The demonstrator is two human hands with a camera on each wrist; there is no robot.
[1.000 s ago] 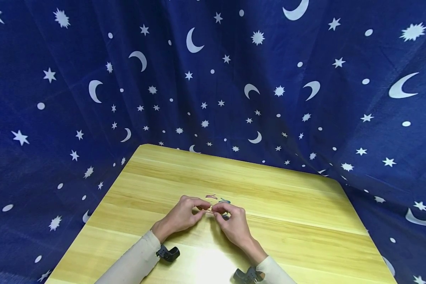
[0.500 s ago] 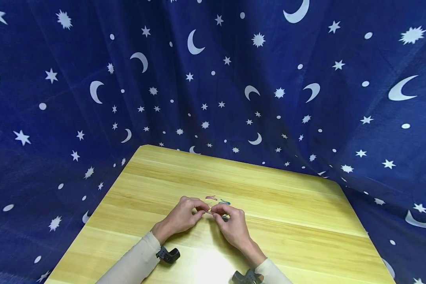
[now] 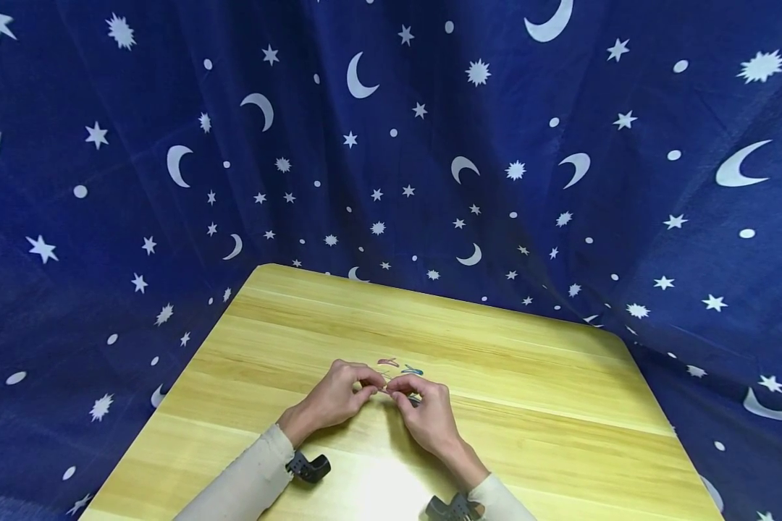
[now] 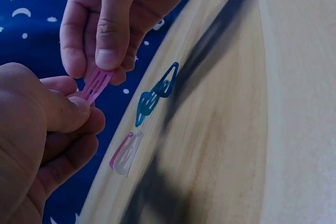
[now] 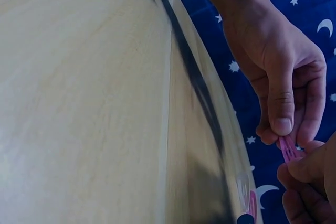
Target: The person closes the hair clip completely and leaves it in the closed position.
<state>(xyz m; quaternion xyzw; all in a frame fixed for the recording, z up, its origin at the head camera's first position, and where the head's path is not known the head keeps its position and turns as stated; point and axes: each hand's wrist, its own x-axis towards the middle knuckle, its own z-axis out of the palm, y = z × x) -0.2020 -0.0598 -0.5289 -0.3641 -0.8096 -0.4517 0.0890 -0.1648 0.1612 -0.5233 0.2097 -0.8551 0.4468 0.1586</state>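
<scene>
A pink snap hair clip (image 4: 96, 85) is stretched between both hands, held above the table. My left hand (image 3: 335, 396) pinches one end of it between thumb and forefinger. The other end is pinched by my right hand (image 3: 431, 414), thumb on top in the left wrist view. Fingertips hide both ends, and I cannot tell whether the clip is snapped closed. On the table just beyond the hands lie more hair clips: a second pink one (image 3: 387, 362), a teal one (image 3: 413, 370), a whitish one (image 4: 127, 157) and a dark blue one (image 4: 169, 80).
The wooden table (image 3: 528, 376) spreads out around the hands, its rounded far corners near a dark blue curtain (image 3: 417, 145) with moons and stars. Black wrist mounts (image 3: 309, 467) sit on both forearms, below the sleeves' ends.
Both hands stay almost in place, still pinching the pink hair clip. Only tiny finger shifts show; the clips on the table lie as before.
</scene>
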